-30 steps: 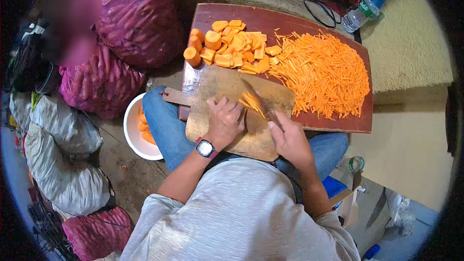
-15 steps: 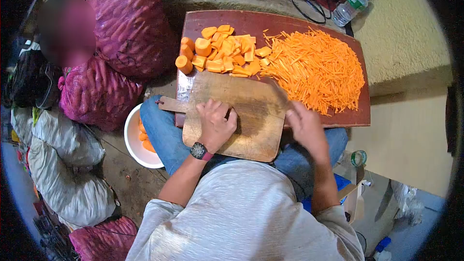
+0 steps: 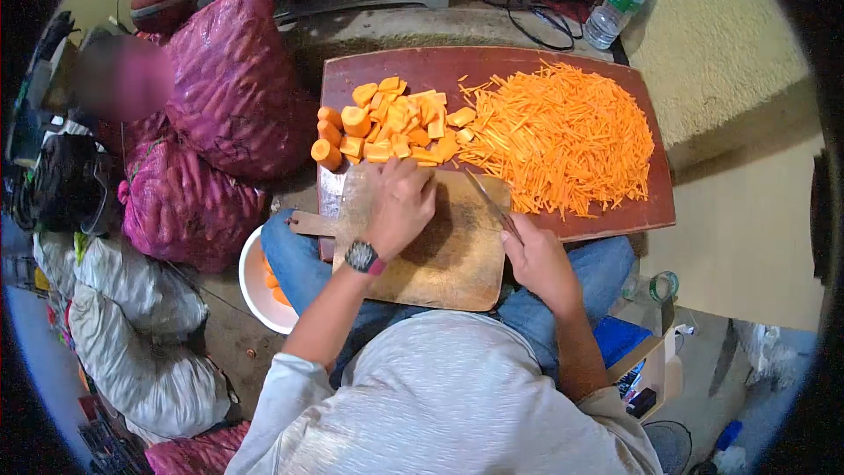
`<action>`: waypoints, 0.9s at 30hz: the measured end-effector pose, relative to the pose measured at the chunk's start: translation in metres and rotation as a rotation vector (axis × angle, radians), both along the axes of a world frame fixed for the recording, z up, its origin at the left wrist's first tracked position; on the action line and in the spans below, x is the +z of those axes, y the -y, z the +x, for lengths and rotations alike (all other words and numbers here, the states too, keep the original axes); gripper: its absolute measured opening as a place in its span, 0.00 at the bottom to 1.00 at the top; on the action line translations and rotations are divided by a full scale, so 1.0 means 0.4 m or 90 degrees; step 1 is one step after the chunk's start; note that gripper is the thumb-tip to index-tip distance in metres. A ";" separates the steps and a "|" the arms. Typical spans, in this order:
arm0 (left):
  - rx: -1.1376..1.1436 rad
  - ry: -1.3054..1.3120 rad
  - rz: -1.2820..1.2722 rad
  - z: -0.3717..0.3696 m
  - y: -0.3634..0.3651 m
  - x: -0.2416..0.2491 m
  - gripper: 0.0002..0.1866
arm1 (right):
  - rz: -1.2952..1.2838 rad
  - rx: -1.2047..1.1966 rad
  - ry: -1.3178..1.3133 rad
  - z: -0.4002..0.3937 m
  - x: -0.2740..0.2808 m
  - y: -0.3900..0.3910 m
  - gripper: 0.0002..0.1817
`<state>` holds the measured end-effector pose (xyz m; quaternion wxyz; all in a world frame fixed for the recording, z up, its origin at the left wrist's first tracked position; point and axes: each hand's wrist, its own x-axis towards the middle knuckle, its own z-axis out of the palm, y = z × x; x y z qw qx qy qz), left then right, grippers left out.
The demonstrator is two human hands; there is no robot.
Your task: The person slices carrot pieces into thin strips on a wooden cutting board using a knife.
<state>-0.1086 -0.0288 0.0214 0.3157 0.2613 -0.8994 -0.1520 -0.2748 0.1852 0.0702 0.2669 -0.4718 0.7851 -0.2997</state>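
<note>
My left hand (image 3: 402, 204) is over the upper left of the wooden cutting board (image 3: 457, 277), its fingers curled downward and together. Their tips reach the near edge of a group of cut carrot pieces (image 3: 413, 114); whatever they grip is hidden beneath them. In my right hand (image 3: 541, 266) a knife (image 3: 485, 195) is held by its handle, the blade slanting up and left over the board's right side. Beyond the blade lies a large heap of shredded carrot (image 3: 571, 141). The board rests across my lap, against the near edge of a red-brown table (image 3: 369, 62).
A white basin (image 3: 268, 303) with carrots stands by my left leg. Large magenta mesh sacks (image 3: 233, 79) and whitish sacks (image 3: 149, 361) fill the left side. A water bottle (image 3: 617, 4) and a black cable (image 3: 536, 13) lie behind the table.
My left hand has moved from mid-board up to the carrot pieces. My right hand, blurred before, now shows the knife plainly. The whole view has shifted slightly as my head moved.
</note>
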 end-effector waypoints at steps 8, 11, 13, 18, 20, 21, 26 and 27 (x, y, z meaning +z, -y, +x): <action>-0.120 0.129 -0.162 -0.283 0.218 -0.045 0.16 | 0.015 0.045 -0.028 0.004 0.009 0.003 0.13; -0.134 0.322 -0.184 -0.328 0.240 -0.070 0.18 | 0.023 0.041 -0.016 0.006 0.008 -0.001 0.15; -0.138 0.342 -0.171 -0.336 0.247 -0.085 0.18 | 0.006 0.041 -0.013 0.008 -0.004 -0.006 0.15; -0.145 0.237 -0.090 -0.331 0.266 -0.110 0.13 | 0.023 0.056 -0.040 0.005 -0.008 -0.005 0.15; -0.146 0.143 -0.089 -0.309 0.258 -0.094 0.10 | 0.004 0.051 -0.005 0.002 -0.002 -0.004 0.16; -0.150 0.047 -0.087 -0.295 0.251 -0.082 0.09 | 0.003 0.052 -0.004 0.000 0.001 -0.002 0.16; -0.095 -0.065 0.001 -0.179 0.193 -0.006 0.08 | 0.035 0.053 -0.017 -0.037 0.024 0.007 0.15; -0.060 -0.090 0.144 -0.141 0.158 0.018 0.08 | 0.035 0.053 -0.017 -0.053 0.025 0.013 0.15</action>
